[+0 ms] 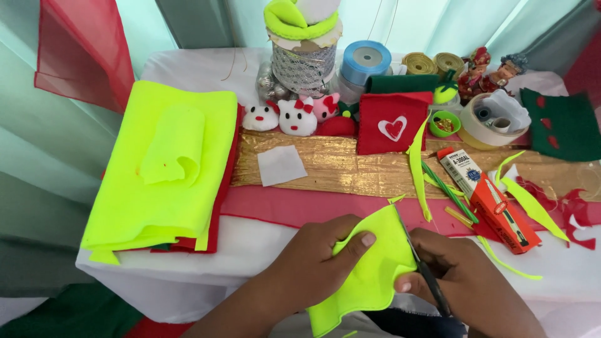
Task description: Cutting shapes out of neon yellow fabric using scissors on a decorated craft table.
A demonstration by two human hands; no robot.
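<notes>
At lower centre of the frame, my left hand [316,260] pinches a neon-yellow felt piece [369,266], grip closed with the thumb on top. My right hand [466,281] is closed on scissors [421,260], blades touching the felt's right edge. A folded neon-yellow felt stack [163,169] lies on the bench [263,244] at left.

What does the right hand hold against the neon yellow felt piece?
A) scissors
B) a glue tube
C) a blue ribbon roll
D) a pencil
A: the right hand grips dark scissors, with the blades along the edge of the neon yellow felt piece, which the left hand pinches.
</notes>
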